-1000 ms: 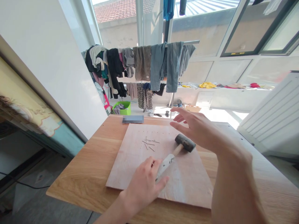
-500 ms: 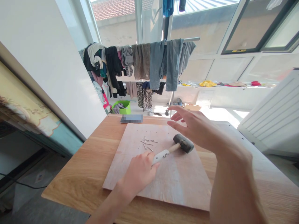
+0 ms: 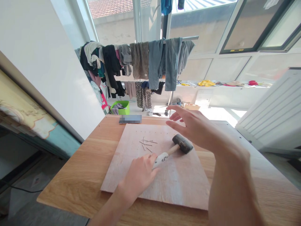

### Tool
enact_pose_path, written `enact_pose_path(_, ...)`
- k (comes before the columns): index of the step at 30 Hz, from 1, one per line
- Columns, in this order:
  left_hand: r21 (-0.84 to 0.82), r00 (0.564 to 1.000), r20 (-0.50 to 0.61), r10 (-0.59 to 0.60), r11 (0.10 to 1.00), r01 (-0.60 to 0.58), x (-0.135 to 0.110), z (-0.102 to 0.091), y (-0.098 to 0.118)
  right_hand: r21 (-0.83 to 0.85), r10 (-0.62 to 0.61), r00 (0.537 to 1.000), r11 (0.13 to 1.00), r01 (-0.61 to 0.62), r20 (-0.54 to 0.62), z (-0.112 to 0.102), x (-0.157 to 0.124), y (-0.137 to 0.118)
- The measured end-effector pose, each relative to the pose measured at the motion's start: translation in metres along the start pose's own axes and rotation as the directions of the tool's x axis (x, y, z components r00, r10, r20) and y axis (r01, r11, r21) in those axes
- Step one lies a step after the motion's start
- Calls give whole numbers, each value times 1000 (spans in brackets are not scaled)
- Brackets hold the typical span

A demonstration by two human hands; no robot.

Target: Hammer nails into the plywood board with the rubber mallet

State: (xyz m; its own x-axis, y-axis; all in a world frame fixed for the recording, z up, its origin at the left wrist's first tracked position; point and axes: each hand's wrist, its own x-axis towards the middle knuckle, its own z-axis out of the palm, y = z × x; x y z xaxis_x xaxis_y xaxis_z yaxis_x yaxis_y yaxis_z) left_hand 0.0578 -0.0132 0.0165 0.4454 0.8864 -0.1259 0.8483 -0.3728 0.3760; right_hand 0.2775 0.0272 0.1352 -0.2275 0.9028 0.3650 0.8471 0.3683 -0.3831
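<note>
A rubber mallet with a black head and a wooden handle, white at the grip end, lies aslant over the pale wooden board. The fingers and thumb of my left hand are closed around the grip end. Above and just behind the mallet head, my right hand is in the air with its fingers apart, holding nothing. Several nails lie loose on the board beyond my left hand. A row of small dots or holes runs along the board's far edge.
The board rests on a wooden table. A phone-like flat object lies at the table's far edge. Beyond are a green basket and a rack of hanging clothes. A white slatted panel stands at the right.
The whole view has shifted slightly, so the scene sits a little farther left. Both hands and the mallet keep nearly the same positions over the board.
</note>
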Motion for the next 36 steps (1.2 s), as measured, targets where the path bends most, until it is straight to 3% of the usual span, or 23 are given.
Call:
enact_pose_path(6, 0, 994, -107, -16, 1000, 16, 0, 0, 0, -2, 9, 1000, 1000, -9, -11, 0, -1, 3)
enact_pose_path(13, -150, 976, -211, -57, 988, 25, 7, -1, -19, 8, 17, 1000, 1000, -17, -13, -1, -1, 0)
enact_pose_path(20, -218, 973, -216, -75, 976, 26, 11, 8, -25, 9, 20, 1000, 1000, -19, -22, -4, -1, -1)
enact_pose_path(30, -86, 975, -218, -41, 996, 23, 3, 8, -20, -18, 20, 1000, 1000, -20, -11, -1, 0, 2)
enact_pose_path(36, -88, 980, -196, -37, 996, 20, 1, 12, -22, 0, 45, 999, 999, -45, -14, -5, 0, 2)
